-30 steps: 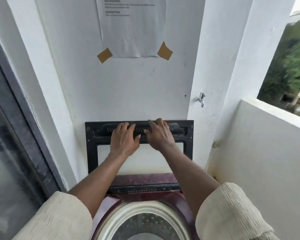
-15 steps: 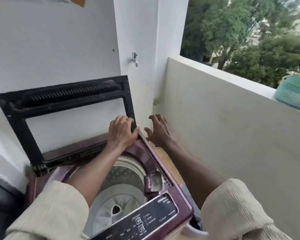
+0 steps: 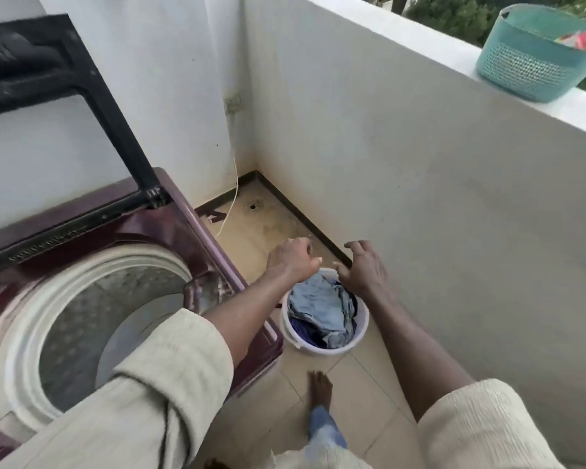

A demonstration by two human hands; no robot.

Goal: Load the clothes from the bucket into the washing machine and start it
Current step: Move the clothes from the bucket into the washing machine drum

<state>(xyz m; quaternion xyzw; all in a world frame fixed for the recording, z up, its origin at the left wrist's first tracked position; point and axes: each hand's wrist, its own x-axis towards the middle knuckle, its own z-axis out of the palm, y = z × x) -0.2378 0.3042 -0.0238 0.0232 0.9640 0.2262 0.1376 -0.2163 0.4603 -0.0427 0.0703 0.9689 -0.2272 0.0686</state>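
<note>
A white bucket (image 3: 325, 346) stands on the tiled floor (image 3: 362, 394) just beside the right front corner of the washing machine (image 3: 170, 225), in the narrow strip between the machine and the balcony wall (image 3: 437, 198). The clothes (image 3: 322, 309) fill the bucket: a pale blue piece lies crumpled on top, with darker blue cloth showing beneath it at the near and right sides. Both arms reach out over the bucket in cream sleeves. The left hand (image 3: 293, 257) hangs above the bucket's far left rim with its fingers curled loosely inward and nothing in them. The right hand (image 3: 364, 267) hangs above the far right rim, palm down, fingers spread apart and bent like a claw, also holding nothing; whether its lower edge touches the cloth cannot be told. The machine is maroon, its black-framed lid (image 3: 92, 86) stands raised against the wall behind, and its round drum (image 3: 112, 306) lies uncovered, ringed in white, with no clothing visible inside. A bare foot (image 3: 320, 389) rests on the tiles just in front of the bucket. On top of the balcony wall, well apart from the hands, sits a teal basket (image 3: 535, 59). A small drain (image 3: 252, 206) is set in the floor near the far corner.
</note>
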